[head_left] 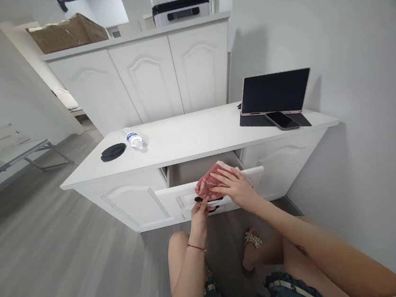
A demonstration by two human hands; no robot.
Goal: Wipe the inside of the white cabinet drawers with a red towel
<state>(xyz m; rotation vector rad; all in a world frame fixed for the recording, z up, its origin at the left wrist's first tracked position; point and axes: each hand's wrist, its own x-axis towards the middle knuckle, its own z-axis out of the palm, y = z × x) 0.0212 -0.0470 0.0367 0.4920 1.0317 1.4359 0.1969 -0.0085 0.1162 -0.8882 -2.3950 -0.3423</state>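
Observation:
A pink patterned cloth with a pale edge lies against the top of a partly pulled-out white drawer. My right hand rests on the cloth from the right, its fingers stretched out and spread over it. Below the cloth's lower left corner is my left hand, with thumb and fingers pinched together on that corner. It is beside the drawer's black handle, which the cloth and the hand partly cover. Inside the drawer, the bare grey bottom shows behind the front panel.
On the white cabinet top stand a propped tablet, a phone, a plastic bottle and a flat black item. My knees and a sandalled foot are close below the drawer. A wall bounds the right side.

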